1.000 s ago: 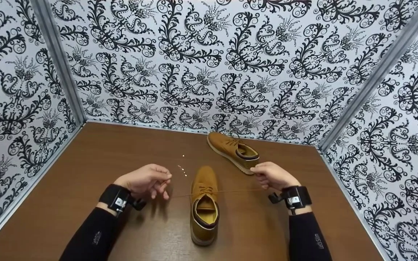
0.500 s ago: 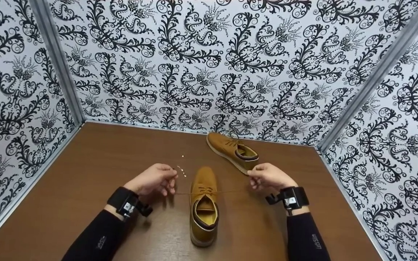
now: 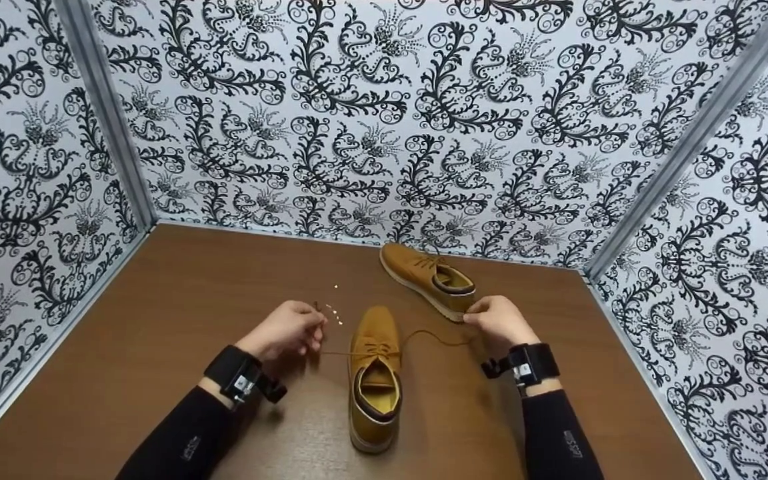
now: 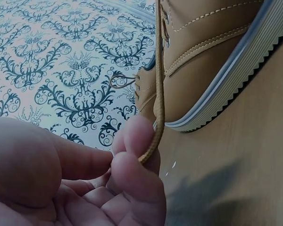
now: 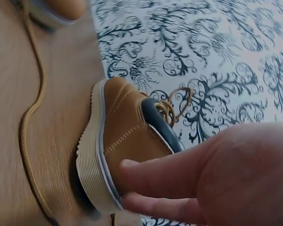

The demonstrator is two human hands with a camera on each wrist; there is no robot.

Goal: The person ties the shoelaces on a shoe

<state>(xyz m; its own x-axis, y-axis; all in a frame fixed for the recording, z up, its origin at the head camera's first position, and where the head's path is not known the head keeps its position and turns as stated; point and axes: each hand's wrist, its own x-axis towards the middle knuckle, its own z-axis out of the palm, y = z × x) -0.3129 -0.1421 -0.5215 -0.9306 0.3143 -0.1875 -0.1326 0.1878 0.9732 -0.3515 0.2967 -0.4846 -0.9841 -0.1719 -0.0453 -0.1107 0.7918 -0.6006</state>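
Between the left hand [image 3: 285,327] and right hand [image 3: 500,320], nearer the left, lies a tan leather lace-up shoe [image 3: 377,377], toe far. The left pinches a thin tan lace strand [image 3: 337,353]; the right, fingers parted, holds nothing, the loose opposite strand [image 3: 427,333] to its left.

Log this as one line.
Left hand: holds tan braided shoelace; right hand: near farther tan stitched shoe; nearer tan stitched shoe: upright.

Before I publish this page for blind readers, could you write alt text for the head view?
A person's left hand holds one lace end of a tan shoe on a brown table, while the other lace end curves slack toward the right hand. A second tan shoe stands farther back, before a black-and-white patterned wall.
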